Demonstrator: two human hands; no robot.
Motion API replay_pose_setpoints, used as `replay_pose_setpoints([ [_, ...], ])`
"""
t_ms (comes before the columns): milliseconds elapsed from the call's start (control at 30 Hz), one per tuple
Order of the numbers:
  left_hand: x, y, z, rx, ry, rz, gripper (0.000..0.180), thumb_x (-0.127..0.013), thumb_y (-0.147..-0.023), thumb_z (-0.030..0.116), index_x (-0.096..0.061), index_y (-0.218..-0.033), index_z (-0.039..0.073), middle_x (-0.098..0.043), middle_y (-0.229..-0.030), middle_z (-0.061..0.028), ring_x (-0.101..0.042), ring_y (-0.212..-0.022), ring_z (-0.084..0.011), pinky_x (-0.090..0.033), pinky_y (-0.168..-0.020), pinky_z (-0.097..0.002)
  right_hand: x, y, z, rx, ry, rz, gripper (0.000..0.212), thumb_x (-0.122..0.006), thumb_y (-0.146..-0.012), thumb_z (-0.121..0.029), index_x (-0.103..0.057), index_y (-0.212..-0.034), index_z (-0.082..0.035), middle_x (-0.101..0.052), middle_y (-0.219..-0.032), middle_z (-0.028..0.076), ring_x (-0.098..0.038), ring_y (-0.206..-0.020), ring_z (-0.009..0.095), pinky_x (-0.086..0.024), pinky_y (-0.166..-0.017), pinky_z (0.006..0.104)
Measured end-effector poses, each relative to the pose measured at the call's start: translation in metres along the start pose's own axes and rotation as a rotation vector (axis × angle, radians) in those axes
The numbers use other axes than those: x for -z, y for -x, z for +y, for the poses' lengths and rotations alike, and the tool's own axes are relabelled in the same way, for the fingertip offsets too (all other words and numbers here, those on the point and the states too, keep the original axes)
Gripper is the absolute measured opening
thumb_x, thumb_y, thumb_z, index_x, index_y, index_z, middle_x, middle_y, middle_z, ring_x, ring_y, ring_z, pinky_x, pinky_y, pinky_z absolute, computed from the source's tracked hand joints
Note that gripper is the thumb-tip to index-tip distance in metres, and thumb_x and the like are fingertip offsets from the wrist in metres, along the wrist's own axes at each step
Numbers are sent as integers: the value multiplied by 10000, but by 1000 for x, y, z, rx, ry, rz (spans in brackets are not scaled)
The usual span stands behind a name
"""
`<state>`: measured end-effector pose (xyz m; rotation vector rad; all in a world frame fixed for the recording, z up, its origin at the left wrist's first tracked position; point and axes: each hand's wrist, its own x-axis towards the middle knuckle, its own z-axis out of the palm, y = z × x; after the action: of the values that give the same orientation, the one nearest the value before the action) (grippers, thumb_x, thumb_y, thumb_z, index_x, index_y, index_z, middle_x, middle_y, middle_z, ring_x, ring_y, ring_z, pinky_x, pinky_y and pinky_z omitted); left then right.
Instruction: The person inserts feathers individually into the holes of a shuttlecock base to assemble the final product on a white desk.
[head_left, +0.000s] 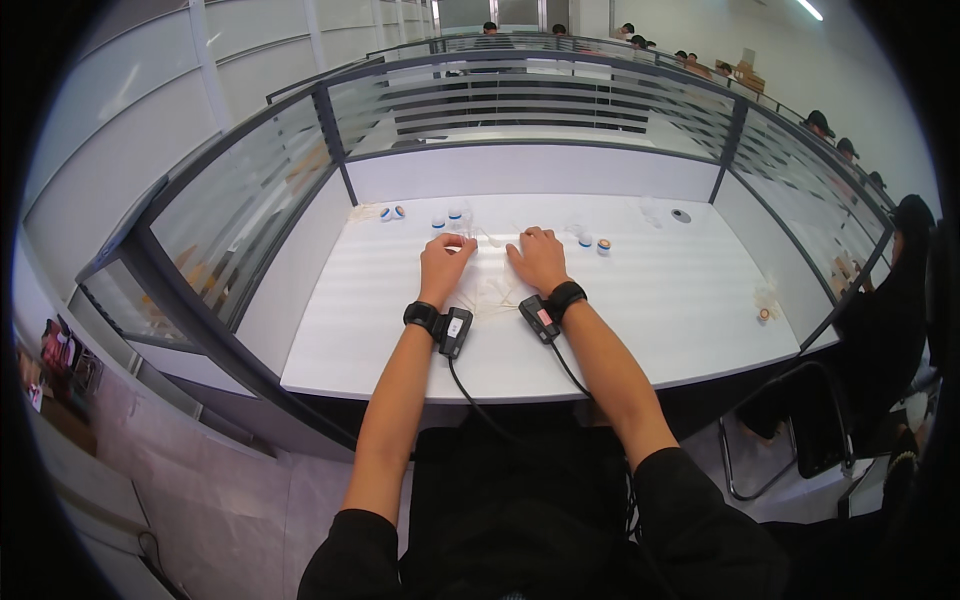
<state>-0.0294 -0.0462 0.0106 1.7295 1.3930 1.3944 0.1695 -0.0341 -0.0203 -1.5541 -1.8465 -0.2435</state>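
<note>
**Loose pale strands, ripe for a tangle**

Thin pale strands (492,297) spread on the white counter (370,320), between the wrists and a little nearer the counter's front edge than the fingertips.

Left hand (447,268) drawn almost to a pinch, thumb close beside forefinger; impossible to tell whether around a fine strand or around nothing. Right hand (541,262) loosely curled, fingertips toward the counter, thumb slightly apart; any hold there too small to make out.

Main risk, by judgement: a knot, from strands lying loose and crossing in one heap. Next, a slip from the fingertips, because of such thinness. Pale on white besides, so easy to miss or pick up doubled.

Just beyond the left fingers, small blue-and-white round pieces (455,214); to the right of the right hand, another pair (604,246). Likely to roll if brushed by a sideways sweep of the knuckles.

At the wrists, dark boxes (455,334) with trailing cables (572,370): liable, with a low wrist, to catch on the strands and drag them out of place.
</note>
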Motion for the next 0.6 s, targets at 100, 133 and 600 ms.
replay_pose_setpoints([
  [100,4,0,-1,-13,17,2,379,-759,-821,347,-729,-954,-7,-724,-832,-91,-649,-724,-143,-505,-656,-281,1,-3,-4,-1,-9,0,344,-637,-840,-322,-727,-877,7,-671,-1075,152,-590,-1033,341,-494,-874,464],
  [133,4,0,-1,-2,-2,2,378,-759,-823,346,-728,-952,-8,-723,-837,-92,-649,-724,-144,-506,-656,-282,2,-2,-4,2,-72,13,298,-645,-824,-284,-731,-847,0,-680,-1044,151,-596,-1007,345,-507,-844,463],
  [600,-4,-4,-6,-34,-5,-22,316,-757,-843,287,-729,-952,-9,-719,-852,-65,-628,-714,-119,-495,-653,-269,14,0,-9,-17,-203,96,90,-673,-769,-147,-758,-770,-118,-710,-805,69,-637,-876,288,-519,-770,420],
])
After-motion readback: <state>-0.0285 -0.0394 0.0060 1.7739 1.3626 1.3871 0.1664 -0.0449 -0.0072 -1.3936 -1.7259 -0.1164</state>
